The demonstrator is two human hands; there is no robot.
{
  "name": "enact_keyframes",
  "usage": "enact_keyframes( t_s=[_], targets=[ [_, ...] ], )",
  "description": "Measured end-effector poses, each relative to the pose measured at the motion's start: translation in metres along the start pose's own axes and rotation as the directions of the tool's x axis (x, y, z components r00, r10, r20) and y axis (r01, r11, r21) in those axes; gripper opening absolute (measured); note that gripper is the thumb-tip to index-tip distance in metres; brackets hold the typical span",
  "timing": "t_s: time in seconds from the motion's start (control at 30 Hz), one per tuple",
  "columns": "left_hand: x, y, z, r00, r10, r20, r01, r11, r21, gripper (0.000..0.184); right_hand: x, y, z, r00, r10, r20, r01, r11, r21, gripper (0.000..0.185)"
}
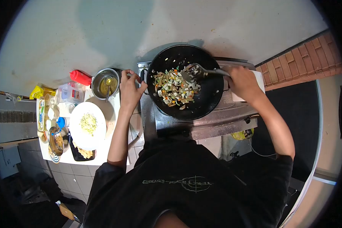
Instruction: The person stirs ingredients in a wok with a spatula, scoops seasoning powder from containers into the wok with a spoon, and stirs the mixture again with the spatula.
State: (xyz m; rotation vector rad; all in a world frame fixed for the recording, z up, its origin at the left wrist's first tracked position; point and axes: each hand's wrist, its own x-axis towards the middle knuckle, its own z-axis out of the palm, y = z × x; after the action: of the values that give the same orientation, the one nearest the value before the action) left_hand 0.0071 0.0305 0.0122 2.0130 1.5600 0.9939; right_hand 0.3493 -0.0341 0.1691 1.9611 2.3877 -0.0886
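Observation:
A black wok (pixel 212 97) stands on the stove, with chopped vegetables and brown pieces (pixel 174 89) gathered in its left half. My right hand (pixel 242 83) is closed around the handle of a metal slotted spatula (pixel 212 71); its head rests among the food near the wok's middle. At the wok's left side, my left hand (pixel 131 91) has thumb and forefinger at the small loop handle (pixel 143 75), apparently pinching it. Just left of that hand sits a steel pot (pixel 96 89) with yellowish liquid and a spoon (pixel 108 93) in it.
The white table (pixel 112 125) at left holds a white plate of chopped greens (pixel 76 131), a black tray (pixel 78 155), a metal bowl (pixel 54 141), a red bottle (pixel 79 77) and a plastic tub (pixel 66 91). A wall (pixel 171 22) rises behind the stove (pixel 150 117).

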Motion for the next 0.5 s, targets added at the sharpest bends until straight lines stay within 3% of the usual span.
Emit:
enact_keyframes(
  t_s=[0.03,0.17,0.23,0.37,0.43,0.5],
  targets=[
    [0.000,-0.001,0.000,1.000,0.001,-0.002,-0.001,1.000,0.003,0.020,0.011,0.000,0.000,1.000,0.001,-0.002,-0.001,0.992,-0.126,0.034],
    [-0.001,-0.005,0.002,0.999,0.045,-0.023,-0.044,0.999,0.008,0.020,0.046,-0.013,0.003,1.000,-0.003,-0.013,0.000,0.955,-0.296,0.040],
    [-0.001,-0.005,0.003,0.999,0.028,-0.022,-0.028,1.000,-0.007,0.020,0.060,-0.015,0.016,0.975,-0.134,-0.179,0.056,0.922,-0.383,0.039],
    [-0.001,-0.004,0.003,1.000,0.001,-0.004,-0.002,1.000,-0.027,0.021,0.070,-0.034,0.034,0.993,-0.067,-0.097,0.034,0.949,-0.312,0.047],
    [0.000,-0.006,0.003,1.000,0.008,-0.012,-0.008,0.999,-0.031,0.021,0.065,-0.033,0.040,0.938,-0.340,-0.065,0.319,0.923,-0.216,0.038],
    [-0.001,-0.006,0.003,1.000,0.007,-0.018,-0.007,0.999,-0.038,0.021,0.065,-0.027,0.033,0.925,-0.379,-0.022,0.365,0.904,-0.222,0.037]
  ],
)
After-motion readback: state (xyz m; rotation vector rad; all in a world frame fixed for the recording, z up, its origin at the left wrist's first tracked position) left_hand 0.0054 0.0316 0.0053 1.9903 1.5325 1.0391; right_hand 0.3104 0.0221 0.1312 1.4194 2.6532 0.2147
